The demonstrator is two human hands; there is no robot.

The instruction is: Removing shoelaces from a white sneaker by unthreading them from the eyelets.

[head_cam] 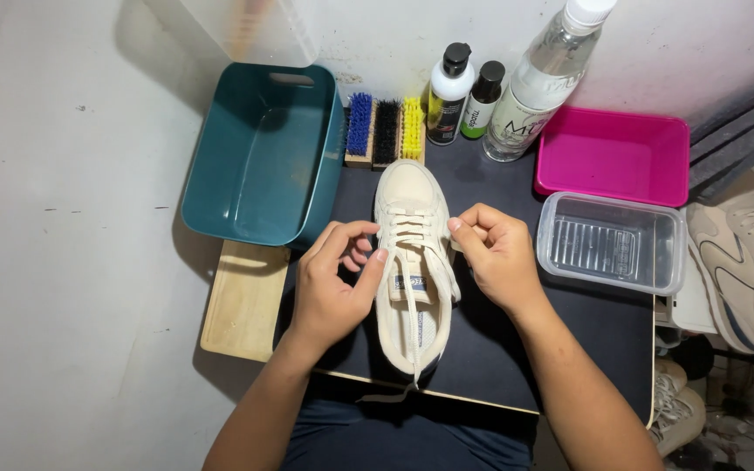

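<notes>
I found my left hand (329,292) and right hand (495,253) pinched on the laces of the cream lace-up sneaker (412,262) lying mid-mat; a sharp tug risked shoving it into the far brushes (385,131).

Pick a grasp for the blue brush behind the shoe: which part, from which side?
Take the blue brush by its wooden block, grip across the narrow width near the front end, coming from above and from the teal bin side. It lies bristles up, its right flank pressed against the black brush, so only the left flank and front end look free. Both hands are at the shoe laces.
</notes>
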